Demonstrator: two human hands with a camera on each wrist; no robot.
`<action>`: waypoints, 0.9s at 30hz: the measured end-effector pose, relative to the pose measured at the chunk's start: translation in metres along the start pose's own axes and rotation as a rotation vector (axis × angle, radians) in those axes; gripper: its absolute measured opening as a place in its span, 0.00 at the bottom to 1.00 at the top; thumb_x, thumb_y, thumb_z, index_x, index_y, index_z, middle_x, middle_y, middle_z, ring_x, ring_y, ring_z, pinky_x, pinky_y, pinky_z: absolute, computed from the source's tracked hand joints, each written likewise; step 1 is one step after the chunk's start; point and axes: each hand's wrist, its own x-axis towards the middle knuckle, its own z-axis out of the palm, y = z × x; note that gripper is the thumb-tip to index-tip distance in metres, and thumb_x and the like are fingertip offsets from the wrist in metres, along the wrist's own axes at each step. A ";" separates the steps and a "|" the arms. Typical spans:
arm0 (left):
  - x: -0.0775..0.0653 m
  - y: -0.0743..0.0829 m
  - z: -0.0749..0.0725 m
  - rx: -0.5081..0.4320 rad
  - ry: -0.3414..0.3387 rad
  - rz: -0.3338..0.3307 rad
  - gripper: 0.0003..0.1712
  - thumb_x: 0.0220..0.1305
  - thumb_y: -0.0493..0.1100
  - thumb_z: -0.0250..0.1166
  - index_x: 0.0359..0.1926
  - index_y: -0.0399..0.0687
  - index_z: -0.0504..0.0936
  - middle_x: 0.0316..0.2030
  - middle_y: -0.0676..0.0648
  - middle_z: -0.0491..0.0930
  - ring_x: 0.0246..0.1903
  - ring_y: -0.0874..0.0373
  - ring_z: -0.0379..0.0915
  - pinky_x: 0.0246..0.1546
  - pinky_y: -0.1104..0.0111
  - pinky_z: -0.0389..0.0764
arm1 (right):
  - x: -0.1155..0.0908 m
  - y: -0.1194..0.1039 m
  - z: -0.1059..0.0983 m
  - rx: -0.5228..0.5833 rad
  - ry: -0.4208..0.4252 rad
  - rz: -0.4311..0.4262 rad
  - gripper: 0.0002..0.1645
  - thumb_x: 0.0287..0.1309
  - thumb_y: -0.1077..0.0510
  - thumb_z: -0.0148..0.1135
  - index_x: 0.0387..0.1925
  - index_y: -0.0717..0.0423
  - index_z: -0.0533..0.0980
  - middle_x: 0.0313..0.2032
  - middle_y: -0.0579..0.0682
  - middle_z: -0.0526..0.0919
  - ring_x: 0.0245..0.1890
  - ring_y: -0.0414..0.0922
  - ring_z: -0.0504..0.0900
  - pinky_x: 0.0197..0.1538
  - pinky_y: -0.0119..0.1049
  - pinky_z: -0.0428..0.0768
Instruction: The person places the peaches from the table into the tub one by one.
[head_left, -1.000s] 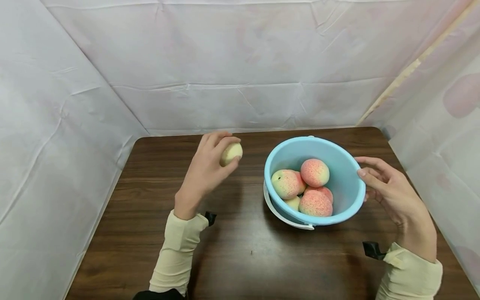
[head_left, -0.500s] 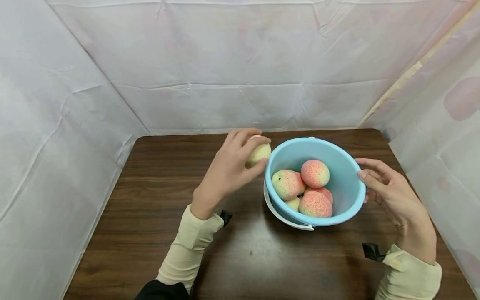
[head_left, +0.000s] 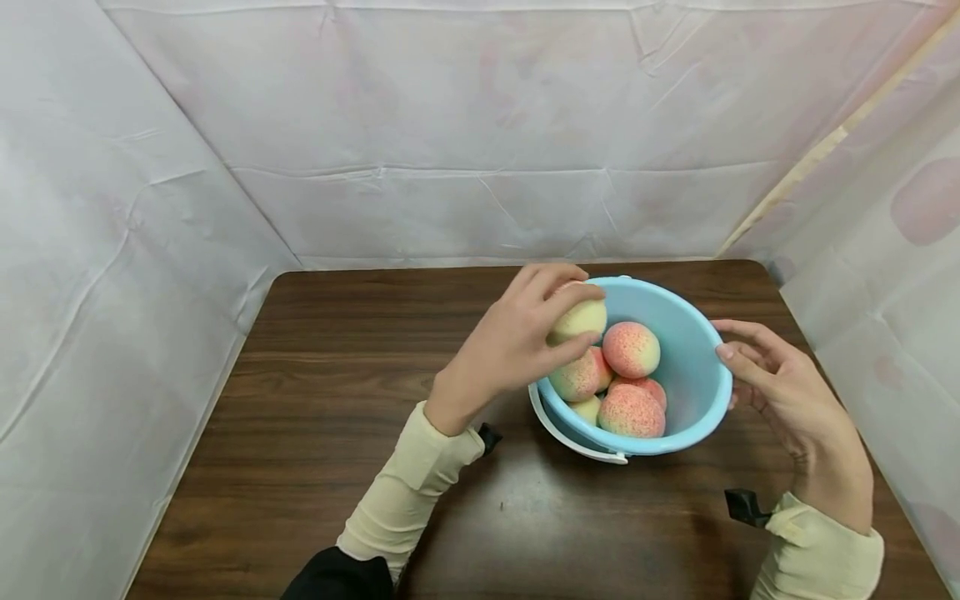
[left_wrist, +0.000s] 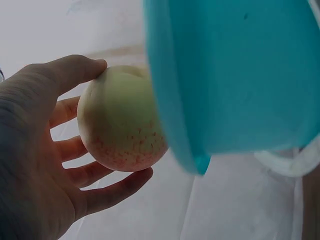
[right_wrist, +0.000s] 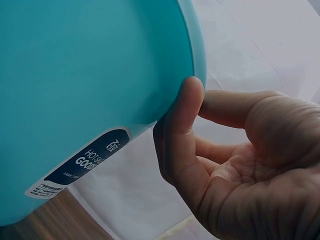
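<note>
Between thumb and fingers my left hand [head_left: 517,329] grips a pale yellow peach [head_left: 582,321], red-speckled on its underside in the left wrist view [left_wrist: 122,120]. The peach is over the left rim of a light blue bucket [head_left: 693,375]. Inside the bucket lie several pink and yellow peaches, among them one at the top [head_left: 632,349] and a redder one at the front [head_left: 632,410]. My right hand [head_left: 791,396] pinches the bucket's right rim with thumb and fingers, as the right wrist view also shows [right_wrist: 240,150].
The bucket stands on a dark wood table [head_left: 322,400], towards its back right. Its white handle [head_left: 570,439] hangs down at the front left. A dark label [right_wrist: 85,162] is on the bucket's side. White sheeting [head_left: 480,125] walls off the back and both sides.
My left hand has carried the peach rightward, from beside the bucket to over its left rim. The right hand and the bucket have stayed in place.
</note>
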 end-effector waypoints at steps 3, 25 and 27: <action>0.001 0.005 0.006 -0.012 -0.058 0.004 0.22 0.71 0.52 0.67 0.63 0.55 0.81 0.63 0.48 0.76 0.67 0.53 0.66 0.66 0.67 0.75 | -0.001 0.000 0.003 -0.023 0.016 0.012 0.24 0.76 0.68 0.53 0.69 0.55 0.70 0.39 0.48 0.89 0.28 0.42 0.88 0.26 0.35 0.85; 0.035 0.017 0.040 -0.081 -0.597 0.106 0.19 0.68 0.45 0.64 0.58 0.58 0.82 0.64 0.56 0.73 0.67 0.59 0.61 0.69 0.71 0.64 | -0.007 0.000 0.003 -0.002 -0.024 0.004 0.26 0.76 0.70 0.50 0.71 0.56 0.69 0.41 0.49 0.89 0.29 0.43 0.87 0.25 0.36 0.83; 0.036 0.019 0.041 -0.058 -0.621 0.099 0.20 0.69 0.45 0.63 0.60 0.60 0.82 0.66 0.56 0.72 0.68 0.59 0.61 0.69 0.70 0.65 | -0.006 0.000 0.003 0.000 -0.031 0.009 0.26 0.76 0.70 0.50 0.71 0.56 0.69 0.41 0.49 0.89 0.29 0.43 0.87 0.25 0.36 0.83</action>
